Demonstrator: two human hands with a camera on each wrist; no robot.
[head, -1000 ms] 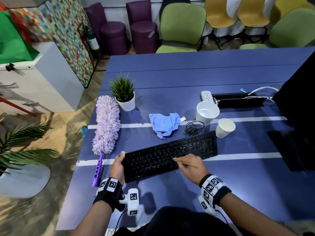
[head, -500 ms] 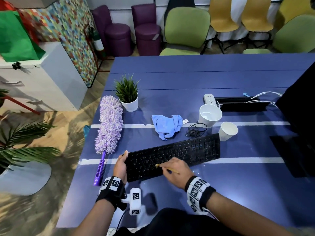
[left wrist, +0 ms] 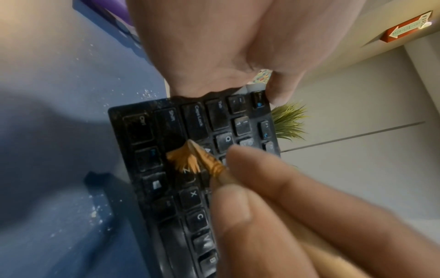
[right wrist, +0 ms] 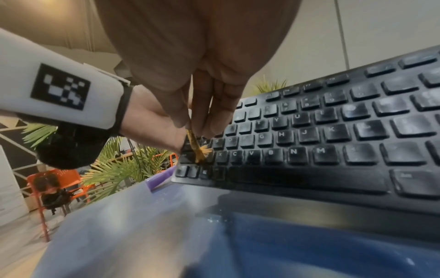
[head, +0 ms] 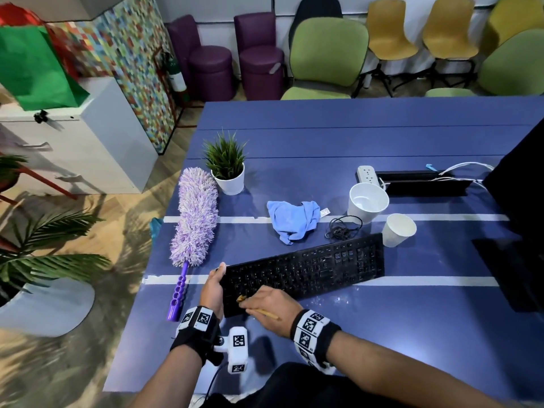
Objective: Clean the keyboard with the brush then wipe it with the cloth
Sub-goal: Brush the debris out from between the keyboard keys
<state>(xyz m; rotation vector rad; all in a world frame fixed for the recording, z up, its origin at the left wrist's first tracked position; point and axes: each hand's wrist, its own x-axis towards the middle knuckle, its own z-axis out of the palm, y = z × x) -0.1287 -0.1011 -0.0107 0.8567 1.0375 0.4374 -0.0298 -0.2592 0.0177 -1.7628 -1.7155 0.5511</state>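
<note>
A dusty black keyboard (head: 306, 269) lies slanted on the blue table (head: 323, 136). My left hand (head: 216, 282) grips its left end, thumb over the far corner (left wrist: 281, 88). With my right hand (head: 253, 301) I pinch a small wooden-handled brush (head: 263, 313). Its orange bristles (left wrist: 188, 159) are splayed on the keys near Shift and Z, also seen in the right wrist view as the brush (right wrist: 197, 148) against the keyboard (right wrist: 333, 131). A crumpled blue cloth (head: 294, 220) lies beyond the keyboard, untouched.
A purple duster (head: 195, 216) lies left of the keyboard, and a potted plant (head: 228, 169) stands behind it. Two white cups (head: 368, 201) (head: 399, 229), a coiled cable (head: 343, 228) and a power strip (head: 368, 175) sit at back right. White dust specks (left wrist: 147, 93) dot the table.
My right hand has swept the brush leftward along the keys, from mid-keyboard to the left end. The left hand has kept its hold on the keyboard's left end.
</note>
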